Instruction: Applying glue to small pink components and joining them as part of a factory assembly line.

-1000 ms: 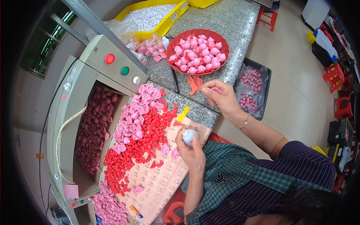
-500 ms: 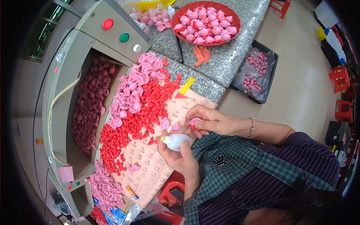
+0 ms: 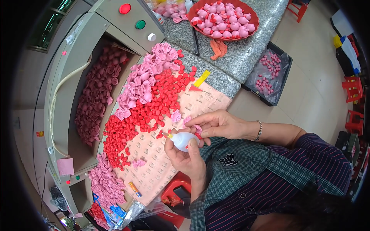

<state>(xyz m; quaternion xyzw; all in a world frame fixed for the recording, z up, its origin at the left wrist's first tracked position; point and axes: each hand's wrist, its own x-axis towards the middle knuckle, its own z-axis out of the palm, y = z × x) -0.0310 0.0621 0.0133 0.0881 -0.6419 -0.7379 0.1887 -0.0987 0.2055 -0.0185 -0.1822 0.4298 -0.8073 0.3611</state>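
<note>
My left hand [image 3: 189,159] is closed round a white squeeze bottle [image 3: 184,141] with a narrow yellowish tip, which points left over the pink sheet. Just beyond it, my right hand [image 3: 223,125] pinches a small pink cup-shaped soft piece [image 3: 197,129] with a bit of red at its lower side. The fingers of both hands come close together there and partly hide the piece. Near my right fingertips lie a loose pink piece [image 3: 176,116] and another pink piece [image 3: 187,121]. A heap of small red pieces [image 3: 154,104] and a heap of pink pieces [image 3: 138,82] spread across the sheet.
A grey machine housing [image 3: 73,96] with push buttons stands left, pink pieces inside its opening. On the granite counter [image 3: 231,61] sits a red bowl [image 3: 223,37] of pink round pieces. A black crate [image 3: 275,96] is on the floor; a glue-stick-like tube [image 3: 134,189] lies near the sheet's edge.
The view has shifted a little, so the bench appears moved up and right. My right fingers have tilted downward with the pink piece, toward the bottle. The bottle stays in my left hand.
</note>
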